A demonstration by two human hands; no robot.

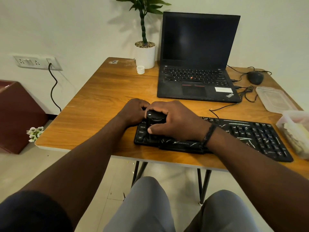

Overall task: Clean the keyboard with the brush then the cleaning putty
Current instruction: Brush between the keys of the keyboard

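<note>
Black brush is being gripped by the right hand over the keyboard's left end on the bench; the left hand, fingers curled, is steadying that end.

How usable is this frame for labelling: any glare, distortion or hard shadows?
Head view: warm, dim light; wide-angle bending at the table edges; faint glare on the dark laptop screen; plant casts a soft wall shadow; black brush blends into the black keyboard.

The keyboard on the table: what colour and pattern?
Black keyboard with white streak-like markings across keys and frame, seen best in the head view.
</note>
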